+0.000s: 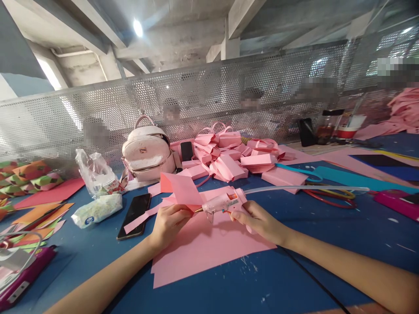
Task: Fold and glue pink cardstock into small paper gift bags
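My right hand [257,220] is wrapped round the handle of a pink hot glue gun [225,201], a long clear glue stick [304,189] poking out of its back. The gun's metal nozzle points left and meets the edge of a folded piece of pink paper [186,190]. That piece is pinched in the fingers of my left hand [172,224], just left of the nozzle. Whether glue is coming out is too small to see. Beneath both hands lie flat pink paper sheets [209,253] on the blue table [131,283].
Behind the hands is a heap of folded pink paper pieces [229,163] beside a pale pink backpack [149,150]. A phone [134,216] and a tissue pack [97,210] lie to the left. The glue gun's black cord [314,277] trails toward the front edge. A perforated metal panel [203,96] stands behind.
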`<state>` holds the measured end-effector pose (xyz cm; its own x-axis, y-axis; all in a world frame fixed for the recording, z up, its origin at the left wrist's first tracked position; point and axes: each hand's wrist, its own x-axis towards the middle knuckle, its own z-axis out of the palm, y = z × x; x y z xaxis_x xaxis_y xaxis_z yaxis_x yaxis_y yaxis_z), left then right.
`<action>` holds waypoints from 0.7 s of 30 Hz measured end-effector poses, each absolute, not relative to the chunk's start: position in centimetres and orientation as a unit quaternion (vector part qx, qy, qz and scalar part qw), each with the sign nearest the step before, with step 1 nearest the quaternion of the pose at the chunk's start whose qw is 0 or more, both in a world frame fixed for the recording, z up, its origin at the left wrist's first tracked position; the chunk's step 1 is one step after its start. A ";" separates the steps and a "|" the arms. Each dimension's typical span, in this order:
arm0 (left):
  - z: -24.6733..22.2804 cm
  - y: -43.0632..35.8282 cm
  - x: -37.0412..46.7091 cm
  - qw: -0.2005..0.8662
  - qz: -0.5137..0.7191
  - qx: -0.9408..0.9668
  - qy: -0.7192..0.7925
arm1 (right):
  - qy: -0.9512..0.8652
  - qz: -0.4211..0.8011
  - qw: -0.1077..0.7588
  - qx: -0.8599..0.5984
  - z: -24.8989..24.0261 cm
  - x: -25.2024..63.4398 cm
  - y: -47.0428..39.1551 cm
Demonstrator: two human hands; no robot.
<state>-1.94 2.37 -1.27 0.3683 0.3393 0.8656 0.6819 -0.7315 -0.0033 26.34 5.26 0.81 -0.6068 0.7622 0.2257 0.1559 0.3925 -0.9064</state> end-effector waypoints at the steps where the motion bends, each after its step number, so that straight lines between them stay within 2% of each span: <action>1: -1.2 2.4 -1.9 0.185 -0.465 -0.806 -0.316 | -0.768 0.461 0.328 -0.300 0.8 26.4 5.3; 21: -0.6 2.2 -1.6 0.183 -0.478 -0.800 -0.314 | -0.764 0.454 0.329 -0.319 1.1 26.4 5.3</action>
<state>-1.62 2.19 -0.61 0.3460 0.3278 0.8791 0.6775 -0.7355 0.0076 26.37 5.34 1.10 -0.5799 0.7863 0.2130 0.1898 0.3847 -0.9033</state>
